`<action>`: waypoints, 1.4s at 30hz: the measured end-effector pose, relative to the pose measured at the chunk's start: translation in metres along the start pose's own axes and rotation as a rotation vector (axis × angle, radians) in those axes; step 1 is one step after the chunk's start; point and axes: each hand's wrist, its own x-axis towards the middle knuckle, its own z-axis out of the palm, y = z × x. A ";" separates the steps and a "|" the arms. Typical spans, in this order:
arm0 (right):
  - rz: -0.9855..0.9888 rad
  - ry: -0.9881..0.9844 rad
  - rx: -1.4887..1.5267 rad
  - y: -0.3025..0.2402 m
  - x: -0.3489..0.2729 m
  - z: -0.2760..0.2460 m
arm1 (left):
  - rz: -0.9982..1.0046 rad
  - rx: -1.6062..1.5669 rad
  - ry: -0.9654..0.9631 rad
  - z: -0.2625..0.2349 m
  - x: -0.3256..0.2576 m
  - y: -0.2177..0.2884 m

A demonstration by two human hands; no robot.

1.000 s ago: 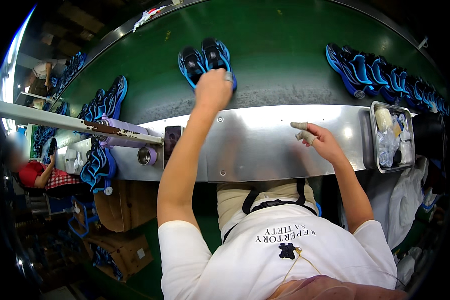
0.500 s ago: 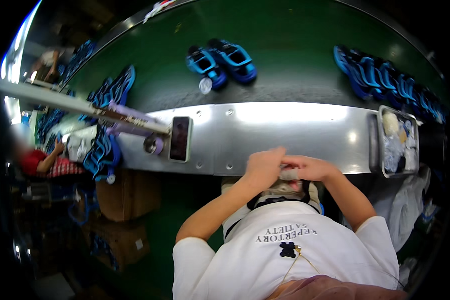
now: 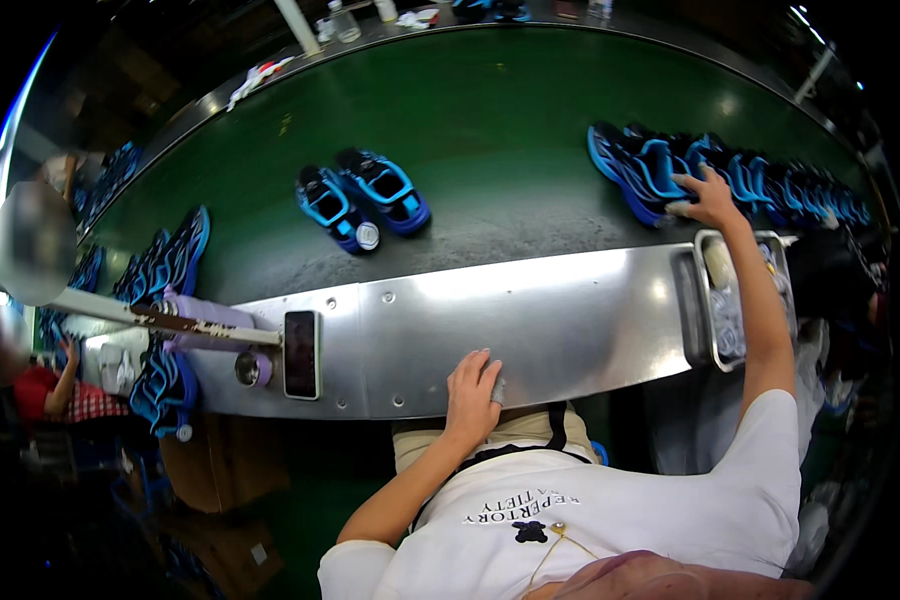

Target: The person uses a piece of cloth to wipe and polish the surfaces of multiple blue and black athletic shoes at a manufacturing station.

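Observation:
My left hand (image 3: pixel 473 398) lies on the front edge of the metal ledge (image 3: pixel 530 315), fingers stretched out and holding nothing; a grey wrap covers its thumb area. Out to the right, my right hand (image 3: pixel 711 200) reaches over the belt with thumb and fingers apart, and pale covers show on its fingertips. Just beyond those fingers stands a packed row of blue and black sneakers (image 3: pixel 635 165); whether they touch a shoe I cannot tell. A separate pair of blue sneakers (image 3: pixel 382 192) sits on the green belt (image 3: pixel 490 110), a round white tag (image 3: pixel 367 236) at one heel.
A metal tray (image 3: pixel 707 300) with plastic-wrapped bits stands at the ledge's right end, under my right forearm. On the left are a phone (image 3: pixel 302 354), a purple cup (image 3: pixel 253 368), a pole (image 3: pixel 170 320) and more sneakers (image 3: pixel 165 385). A person in red (image 3: pixel 35 390) sits far left.
My hands, together near my lap before, have parted: the right has gone out to the sneaker row, the left onto the ledge. The view has turned right.

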 end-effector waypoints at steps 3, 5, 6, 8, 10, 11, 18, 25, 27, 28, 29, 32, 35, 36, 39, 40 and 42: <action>0.028 -0.097 0.032 0.005 0.017 0.017 | -0.006 -0.025 -0.031 0.000 0.004 0.000; 0.151 -0.193 -0.049 -0.012 0.035 0.047 | -0.054 -0.004 -0.008 -0.001 0.005 0.001; 0.211 -0.229 -0.050 -0.034 0.036 0.034 | -0.053 -0.020 0.021 0.000 0.003 0.000; 0.060 -0.169 0.020 -0.012 0.039 0.037 | -0.048 -0.089 0.053 0.006 0.006 0.006; -0.090 -0.061 0.182 -0.003 0.046 0.049 | -0.044 -0.138 0.039 0.010 0.007 0.006; -0.138 0.041 0.244 -0.022 0.033 0.042 | -0.020 -0.199 0.014 0.013 0.009 0.003; -0.438 -0.103 0.481 -0.196 -0.088 0.002 | -0.343 -0.492 0.146 -0.023 0.029 0.012; -0.762 -0.313 0.859 -0.289 -0.220 -0.021 | -0.553 -0.509 0.309 -0.067 0.014 -0.006; -0.801 -0.457 0.941 -0.268 -0.216 -0.032 | -0.632 -0.472 0.167 -0.094 0.012 -0.008; -0.837 -0.601 1.018 -0.259 -0.212 -0.037 | -0.706 -0.438 0.025 -0.102 0.012 -0.005; -0.848 -0.605 1.017 -0.256 -0.207 -0.045 | -0.712 -0.436 0.034 -0.104 0.013 -0.004; -0.683 -0.092 1.022 -0.259 -0.197 -0.052 | -0.149 0.091 0.553 -0.107 0.031 0.004; -0.648 0.257 0.796 -0.270 -0.195 -0.024 | 0.022 0.017 0.275 -0.108 0.050 0.001; -0.664 0.124 0.761 -0.272 -0.194 -0.015 | 0.080 0.101 0.288 -0.108 0.052 0.000; -0.635 -0.007 0.807 -0.271 -0.184 0.009 | 0.027 0.167 0.268 -0.107 0.054 -0.002; -0.570 -0.058 0.910 -0.270 -0.183 0.011 | 0.026 0.170 0.268 -0.108 0.054 0.000; -0.518 -0.111 1.060 -0.267 -0.180 0.015 | -0.069 0.145 0.220 -0.108 0.055 0.007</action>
